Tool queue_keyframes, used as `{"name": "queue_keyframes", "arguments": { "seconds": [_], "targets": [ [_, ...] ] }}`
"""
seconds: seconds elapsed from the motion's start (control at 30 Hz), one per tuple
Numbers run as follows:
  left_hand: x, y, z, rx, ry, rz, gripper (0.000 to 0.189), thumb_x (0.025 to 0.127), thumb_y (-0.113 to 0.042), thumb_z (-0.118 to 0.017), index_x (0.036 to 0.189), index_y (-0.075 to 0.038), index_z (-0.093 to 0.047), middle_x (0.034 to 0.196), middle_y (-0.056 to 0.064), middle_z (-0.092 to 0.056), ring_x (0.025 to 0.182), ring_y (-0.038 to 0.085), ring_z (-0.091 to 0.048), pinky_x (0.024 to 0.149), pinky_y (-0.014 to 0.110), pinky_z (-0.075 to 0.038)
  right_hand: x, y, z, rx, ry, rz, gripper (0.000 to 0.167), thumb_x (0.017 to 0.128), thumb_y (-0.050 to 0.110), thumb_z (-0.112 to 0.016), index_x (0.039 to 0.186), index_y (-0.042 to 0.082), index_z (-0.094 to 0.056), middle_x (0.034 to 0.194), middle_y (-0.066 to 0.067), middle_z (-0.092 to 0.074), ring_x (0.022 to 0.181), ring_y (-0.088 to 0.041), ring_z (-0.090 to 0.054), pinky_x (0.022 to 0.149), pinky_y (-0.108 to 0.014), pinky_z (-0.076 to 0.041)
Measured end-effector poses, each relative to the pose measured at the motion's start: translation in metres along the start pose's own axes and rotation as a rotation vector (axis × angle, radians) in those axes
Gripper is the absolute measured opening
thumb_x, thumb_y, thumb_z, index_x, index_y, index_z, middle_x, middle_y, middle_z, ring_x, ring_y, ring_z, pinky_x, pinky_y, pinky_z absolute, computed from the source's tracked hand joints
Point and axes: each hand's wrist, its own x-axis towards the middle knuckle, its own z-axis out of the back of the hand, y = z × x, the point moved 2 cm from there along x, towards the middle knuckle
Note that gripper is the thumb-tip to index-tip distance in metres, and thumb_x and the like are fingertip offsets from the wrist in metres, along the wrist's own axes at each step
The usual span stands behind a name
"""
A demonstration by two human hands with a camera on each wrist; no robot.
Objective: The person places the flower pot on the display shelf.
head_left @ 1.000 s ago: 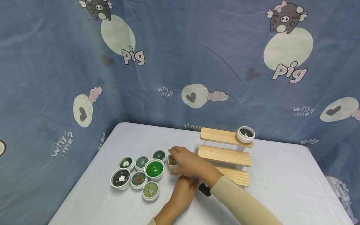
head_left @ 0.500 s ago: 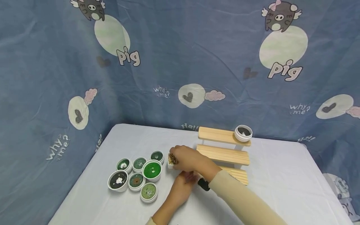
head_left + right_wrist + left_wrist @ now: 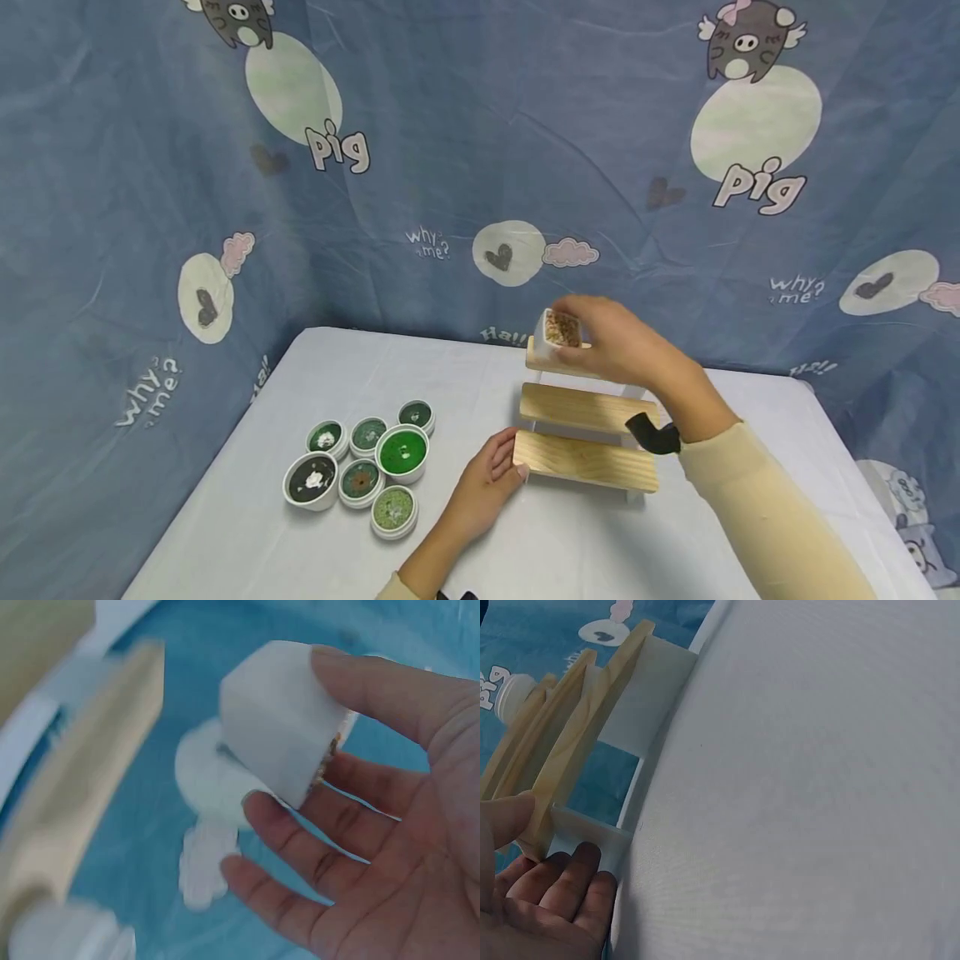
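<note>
Seven round white tubs (image 3: 402, 454) with green and dark fillings cluster on the white-covered tabletop (image 3: 247, 533). Nearby, a person's left hand (image 3: 482, 485), thumb and fingers bent, grips the left end of the wooden stand's lowest plank (image 3: 588, 462). The right hand (image 3: 618, 343), fingers partly spread, pinches a square white pot (image 3: 560, 332) of brown grains over the top plank (image 3: 562, 367).
</note>
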Motion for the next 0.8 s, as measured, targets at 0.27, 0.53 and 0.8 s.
{"name": "queue_keyframes", "arguments": {
  "seconds": [0.27, 0.53, 0.8],
  "targets": [
    [0.002, 0.004, 0.002, -0.024, -0.006, 0.010, 0.061, 0.103, -0.009, -0.067, 0.157, -0.001, -0.040, 0.157, 0.024, -0.047, 0.144, 0.033, -0.046, 0.113, 0.028, -0.042, -0.007, -0.029, 0.015, -0.109, 0.077, -0.096, 0.058, 0.095, 0.019, -0.079, 0.143, -0.005, -0.057, 0.142, -0.026, -0.059, 0.135, -0.048, -0.049, 0.112, -0.062, -0.040],
    [0.002, 0.005, 0.001, -0.028, -0.005, -0.003, 0.061, 0.103, -0.008, -0.066, 0.157, 0.001, -0.039, 0.156, 0.025, -0.047, 0.144, 0.034, -0.046, 0.113, 0.028, -0.042, -0.010, -0.044, 0.005, -0.135, 0.121, -0.174, 0.058, 0.095, 0.018, -0.078, 0.144, -0.005, -0.056, 0.145, -0.029, -0.055, 0.136, -0.052, -0.047, 0.112, -0.066, -0.038],
    [0.002, 0.005, 0.002, -0.009, -0.010, 0.002, 0.062, 0.103, -0.009, -0.067, 0.157, 0.000, -0.039, 0.156, 0.024, -0.047, 0.143, 0.034, -0.048, 0.112, 0.029, -0.043, -0.011, -0.049, -0.001, -0.165, 0.131, -0.201, 0.059, 0.095, 0.019, -0.076, 0.145, -0.004, -0.056, 0.144, -0.028, -0.056, 0.134, -0.053, -0.048, 0.110, -0.068, -0.039]
  ]
}}
